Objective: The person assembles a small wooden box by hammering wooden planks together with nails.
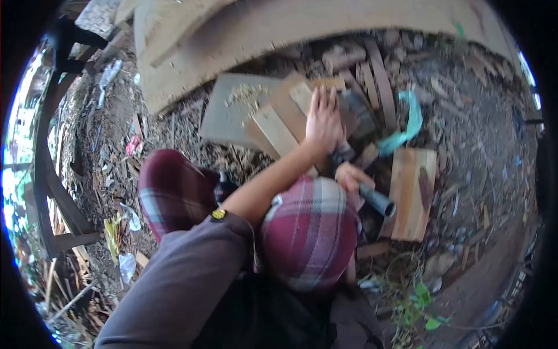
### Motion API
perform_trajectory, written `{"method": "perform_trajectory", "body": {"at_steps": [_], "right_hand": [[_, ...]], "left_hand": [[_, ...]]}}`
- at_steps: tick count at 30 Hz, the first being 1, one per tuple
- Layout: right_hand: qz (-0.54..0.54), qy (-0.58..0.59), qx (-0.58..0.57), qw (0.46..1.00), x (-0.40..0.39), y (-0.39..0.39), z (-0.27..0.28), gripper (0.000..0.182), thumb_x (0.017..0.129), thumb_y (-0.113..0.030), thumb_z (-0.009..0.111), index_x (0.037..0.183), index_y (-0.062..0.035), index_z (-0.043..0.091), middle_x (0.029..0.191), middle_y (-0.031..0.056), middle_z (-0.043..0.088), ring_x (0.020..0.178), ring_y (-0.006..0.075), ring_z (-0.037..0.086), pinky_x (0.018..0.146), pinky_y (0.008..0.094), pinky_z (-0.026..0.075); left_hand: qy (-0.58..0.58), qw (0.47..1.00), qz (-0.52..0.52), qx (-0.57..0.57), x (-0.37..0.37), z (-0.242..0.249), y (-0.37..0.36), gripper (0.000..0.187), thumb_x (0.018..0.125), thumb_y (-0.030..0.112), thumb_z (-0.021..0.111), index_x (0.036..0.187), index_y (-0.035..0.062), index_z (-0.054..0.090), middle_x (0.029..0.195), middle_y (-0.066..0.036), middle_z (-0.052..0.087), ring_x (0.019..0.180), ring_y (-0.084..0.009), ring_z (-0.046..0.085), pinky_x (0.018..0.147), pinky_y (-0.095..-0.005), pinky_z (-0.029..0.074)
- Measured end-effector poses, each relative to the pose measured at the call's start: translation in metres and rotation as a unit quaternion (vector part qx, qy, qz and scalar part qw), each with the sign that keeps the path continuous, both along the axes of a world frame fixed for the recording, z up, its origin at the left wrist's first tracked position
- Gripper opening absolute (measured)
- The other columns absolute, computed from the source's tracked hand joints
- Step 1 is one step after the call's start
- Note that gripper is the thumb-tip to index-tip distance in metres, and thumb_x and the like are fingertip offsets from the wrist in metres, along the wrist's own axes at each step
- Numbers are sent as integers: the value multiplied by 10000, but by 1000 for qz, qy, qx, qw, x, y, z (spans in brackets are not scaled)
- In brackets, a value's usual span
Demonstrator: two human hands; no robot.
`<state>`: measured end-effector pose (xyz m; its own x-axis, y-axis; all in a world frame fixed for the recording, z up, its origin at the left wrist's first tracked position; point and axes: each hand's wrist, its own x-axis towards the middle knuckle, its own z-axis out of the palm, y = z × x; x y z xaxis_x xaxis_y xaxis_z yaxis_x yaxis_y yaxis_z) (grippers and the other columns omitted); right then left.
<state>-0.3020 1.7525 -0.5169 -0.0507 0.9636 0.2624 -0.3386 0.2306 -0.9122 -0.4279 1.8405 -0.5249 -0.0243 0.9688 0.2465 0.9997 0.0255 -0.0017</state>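
My left hand [324, 119] lies flat with its fingers stretched out on a striped wooden board [273, 129] of pale and brown bands. Close to my right knee, my right hand [350, 177] is closed around a grey pipe-like handle [378, 200], its hollow round end pointing down to the right. What the handle's other end joins is hidden behind my left wrist and hand. Beyond that wrist sits a dark, blurred object [359, 113] whose kind I cannot make out. Under the striped board's far side is a grey-green flat panel [218, 113] with wood shavings on it.
A second striped board [407, 200] lies on the right. A large plywood sheet [349, 20] spans the far side. Green plastic [412, 119], wood scraps [381, 75] and litter cover the ground. A dark wooden frame [46, 151] stands left. My plaid-covered knees [311, 232] rise in front.
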Motion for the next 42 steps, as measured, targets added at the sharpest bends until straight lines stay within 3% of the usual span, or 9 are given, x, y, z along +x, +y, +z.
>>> {"method": "perform_trajectory", "body": {"at_steps": [9,17,21,24,28,33,34,38,42], "right_hand": [[45,-61,-60,995,-2,-5,27,270,766,-41,582,572,0,399,530,7,379,496,97,345,493,269,292],[43,268,-171,947,15,41,34,556,989,-294,328,457,-157,242,392,-22,244,360,117,195,414,282,222],[132,251,-179,942,20,61,27,595,975,-372,306,414,-179,256,369,-28,207,337,122,175,406,275,206],[30,199,-278,939,4,82,43,580,950,-354,454,420,-183,290,359,-31,246,297,106,223,342,263,198],[-222,179,-172,943,-41,94,37,310,798,-236,659,550,-71,573,440,-29,446,368,69,371,377,276,273],[-202,155,-232,939,-28,61,39,327,824,-214,662,555,-83,528,452,-19,447,362,50,383,362,250,260],[-202,114,-259,938,-26,57,39,433,776,-328,666,531,4,532,465,44,501,433,106,472,436,331,355],[-155,125,-204,959,-29,56,32,350,836,-235,662,551,-87,523,461,-34,445,375,41,369,373,240,245],[-30,23,-164,986,-16,50,39,379,838,-304,687,563,-85,543,477,-63,392,414,38,309,412,241,199]], "left_hand": [[-11,999,-33,42,-7,-7,2,700,765,338,506,1286,-123,431,1404,-223,392,1345,-366,296,1150,-428,131],[-11,997,-63,40,-8,-14,3,620,798,314,480,1250,-110,479,1377,-230,420,1338,-358,309,1150,-440,134],[76,989,-107,62,-13,-25,2,441,860,277,449,1131,-39,596,1334,-185,478,1324,-356,327,1138,-492,142],[62,977,-187,86,-21,-33,4,353,840,268,460,1004,35,668,1284,-185,534,1296,-365,374,1122,-546,117],[141,979,-148,9,-25,-29,11,535,903,321,386,1335,12,450,1365,-126,487,1320,-292,379,1150,-437,106],[31,990,-107,-88,-21,-12,10,451,904,296,390,1262,72,548,1325,-82,530,1306,-207,404,1153,-390,132],[22,991,-114,-64,-24,-16,11,410,883,279,438,1233,114,575,1310,-59,545,1292,-199,417,1147,-391,145],[-37,978,-183,-88,-34,-7,6,365,833,245,533,1185,179,608,1280,-47,561,1249,-220,451,1111,-398,204],[-113,943,-275,-149,-54,12,6,291,819,203,583,1082,87,629,1143,-125,608,1143,-285,519,1012,-427,339]]}}
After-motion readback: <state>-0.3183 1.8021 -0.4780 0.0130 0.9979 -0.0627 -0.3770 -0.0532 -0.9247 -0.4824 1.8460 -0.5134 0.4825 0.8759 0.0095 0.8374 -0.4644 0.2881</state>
